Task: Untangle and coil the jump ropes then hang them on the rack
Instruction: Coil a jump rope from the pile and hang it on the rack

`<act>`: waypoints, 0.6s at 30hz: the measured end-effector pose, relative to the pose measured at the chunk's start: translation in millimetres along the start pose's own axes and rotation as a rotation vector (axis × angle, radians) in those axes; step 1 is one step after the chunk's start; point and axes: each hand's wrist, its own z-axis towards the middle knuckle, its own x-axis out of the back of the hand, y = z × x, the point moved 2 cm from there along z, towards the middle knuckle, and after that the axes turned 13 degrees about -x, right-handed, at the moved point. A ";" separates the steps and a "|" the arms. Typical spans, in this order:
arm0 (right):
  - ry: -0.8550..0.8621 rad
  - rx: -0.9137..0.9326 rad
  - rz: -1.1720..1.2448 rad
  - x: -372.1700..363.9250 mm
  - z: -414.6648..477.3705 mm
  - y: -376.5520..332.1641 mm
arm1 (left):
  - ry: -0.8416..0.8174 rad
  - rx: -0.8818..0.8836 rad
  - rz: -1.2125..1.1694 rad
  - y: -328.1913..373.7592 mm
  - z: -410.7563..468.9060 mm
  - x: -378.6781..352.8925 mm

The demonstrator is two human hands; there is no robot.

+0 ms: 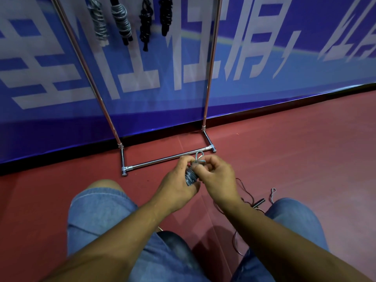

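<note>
A coiled grey jump rope (190, 177) sits between my hands, just in front of the rack's base. My left hand (177, 183) grips the coil from the left. My right hand (218, 176) pinches the rope's end at the top of the coil, where a small loop (199, 155) sticks up. The chrome rack (166, 159) stands against the wall. Several coiled ropes hang from its top: two grey ones (99, 23) (122, 21) and two black ones (145, 25) (165, 15). Another thin rope (246, 197) with a black handle (258, 202) lies loose on the floor by my right knee.
A blue banner wall (264, 64) with large white characters runs behind the rack. The floor (295, 155) is red. My knees in denim shorts (101, 206) fill the lower view, either side of my forearms.
</note>
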 end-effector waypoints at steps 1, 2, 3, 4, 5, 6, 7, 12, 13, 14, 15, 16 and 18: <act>0.033 0.006 0.010 0.0 0.7 -1.3 | 0.007 -0.003 -0.014 1.9 0.1 -1.1; 0.054 0.000 0.028 1.1 1.2 -2.6 | 0.012 -0.006 -0.034 4.3 0.2 -2.2; 0.048 -0.016 0.059 3.0 1.5 -4.1 | 0.016 -0.008 -0.054 5.9 -0.2 -3.0; 0.017 -0.042 0.099 4.9 2.1 -4.9 | 0.022 -0.015 -0.069 6.5 -1.0 -2.8; -0.031 -0.068 0.140 6.9 2.1 -5.8 | 0.028 -0.021 -0.079 6.4 -1.8 -2.1; -0.077 -0.092 0.171 8.8 2.0 -6.1 | 0.032 -0.023 -0.086 5.4 -2.6 -1.0; -0.116 -0.112 0.198 9.9 2.1 -6.6 | 0.035 -0.018 -0.091 4.9 -3.5 0.4; -0.205 -0.175 0.241 10.7 6.9 -11.3 | 0.073 -0.009 -0.133 3.2 -4.8 4.0; -0.234 -0.200 0.235 10.6 7.7 -12.6 | 0.080 -0.012 -0.130 2.2 -5.3 4.7; -0.269 -0.228 0.228 10.9 9.2 -13.3 | 0.077 -0.016 -0.114 1.3 -5.8 5.8; -0.307 -0.256 0.216 11.6 10.3 -14.1 | 0.065 -0.019 -0.093 0.4 -6.2 7.1; -0.348 -0.288 0.203 12.4 11.5 -14.2 | 0.047 -0.019 -0.073 -0.3 -6.8 8.7; -0.435 -0.343 0.161 14.9 13.7 -13.8 | 0.005 -0.029 -0.050 0.1 -7.5 11.8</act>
